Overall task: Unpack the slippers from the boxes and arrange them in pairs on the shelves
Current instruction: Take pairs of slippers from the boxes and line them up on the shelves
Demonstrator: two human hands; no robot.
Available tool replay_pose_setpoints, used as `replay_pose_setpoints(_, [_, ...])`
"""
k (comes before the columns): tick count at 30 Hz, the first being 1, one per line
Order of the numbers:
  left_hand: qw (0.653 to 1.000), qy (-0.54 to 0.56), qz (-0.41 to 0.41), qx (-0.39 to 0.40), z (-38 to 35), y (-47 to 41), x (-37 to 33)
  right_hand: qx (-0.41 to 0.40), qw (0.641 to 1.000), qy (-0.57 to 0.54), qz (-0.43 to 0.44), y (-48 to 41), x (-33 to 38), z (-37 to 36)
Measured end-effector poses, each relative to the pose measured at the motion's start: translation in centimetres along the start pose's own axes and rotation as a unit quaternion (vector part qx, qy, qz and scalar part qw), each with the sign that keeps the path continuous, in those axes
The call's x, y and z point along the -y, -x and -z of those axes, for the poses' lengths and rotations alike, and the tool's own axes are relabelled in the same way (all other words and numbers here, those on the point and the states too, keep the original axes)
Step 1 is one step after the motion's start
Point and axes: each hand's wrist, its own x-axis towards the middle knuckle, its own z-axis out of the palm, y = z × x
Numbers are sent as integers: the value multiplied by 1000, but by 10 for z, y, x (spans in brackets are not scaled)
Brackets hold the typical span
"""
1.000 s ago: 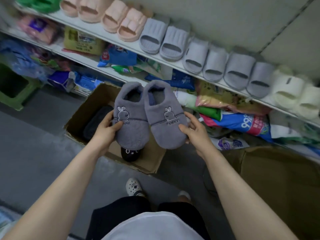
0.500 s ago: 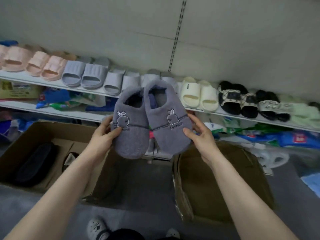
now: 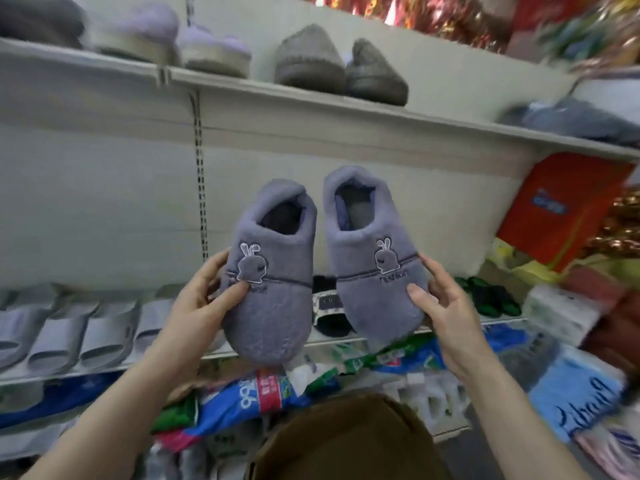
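Fleecy grey-blue slippers were raised below the upper shelf [image 3: 311, 109]: left hand [image 3: 204, 299] gripped the left slipper [image 3: 273, 271], right hand [image 3: 440, 299] the right slipper [image 3: 374, 258].

Bare along the upper shelf [image 3: 450, 121] right of the grey pair [image 3: 311, 62], as far as the blue-grey slipper [image 3: 581, 124] at its right end; crowded leftward with purple fluffy slippers [image 3: 214, 50]. Open before the back panel [image 3: 86, 188] between shelves, save for the held plush pair [image 3: 377, 271]. Lined along the front edge of the lower shelf [image 3: 69, 374] with grey slides [image 3: 79, 327], black slippers [image 3: 327, 306], green slippers [image 3: 491, 296]. Blocked rightward by a red box [image 3: 561, 209].
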Motion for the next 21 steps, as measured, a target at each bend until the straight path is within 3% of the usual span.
replay_pose_setpoints(7, [989,-49,-102,100,-70,-75,-73,-90,992,-45,73,-44,74,60])
replay_pose_setpoints(14, [973,-117,-178,82,-175,-150,-131,-125,986,-40,102,-144,146,139])
replay_pose_setpoints(18, [968,-204,-145,32,-240,-207,-150,-92,995,-22,42,-222,173,189])
replay_pose_setpoints(21, [980,-184,-62,35,-289,-244,-151,-70,997,-11,-16,-266,181,217])
